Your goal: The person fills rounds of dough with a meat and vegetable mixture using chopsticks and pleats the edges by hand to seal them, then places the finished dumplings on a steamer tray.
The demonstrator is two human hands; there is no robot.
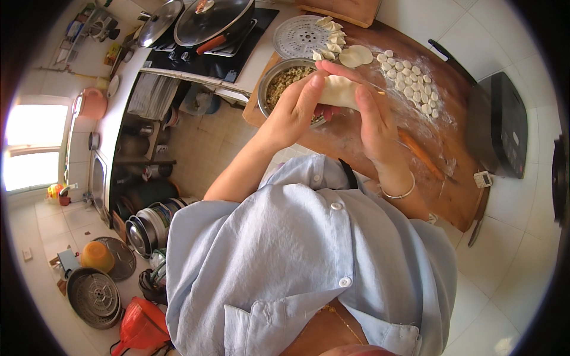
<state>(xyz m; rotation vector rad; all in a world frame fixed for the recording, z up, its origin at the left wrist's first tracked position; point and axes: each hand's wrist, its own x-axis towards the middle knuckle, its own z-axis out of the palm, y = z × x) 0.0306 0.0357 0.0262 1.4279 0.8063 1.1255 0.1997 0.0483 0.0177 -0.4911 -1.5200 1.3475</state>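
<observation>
Between my left hand (296, 102) and my right hand (376, 115) is a folded dumpling (339, 92), gripped at its two ends above a metal bowl of filling (285, 84). A thin stick-like tip shows beside the right fingers; what it belongs to is hidden. Behind the bowl, a perforated steamer tray (296, 38) carries several shaped dumplings (334, 38) along its right side. Flat round wrappers (355, 56) lie beside them. Small dough pieces (407, 80) are spread on the floured wooden board (449, 196). A wooden rolling pin (421, 153) rests to the right of my right hand.
A black appliance (496, 124) and a small white timer (482, 179) are at the right. A knife (476, 231) lies by the board's right edge. At the back left, a lidded wok (213, 22) and another lidded pan (160, 22) sit on the black hob (196, 64).
</observation>
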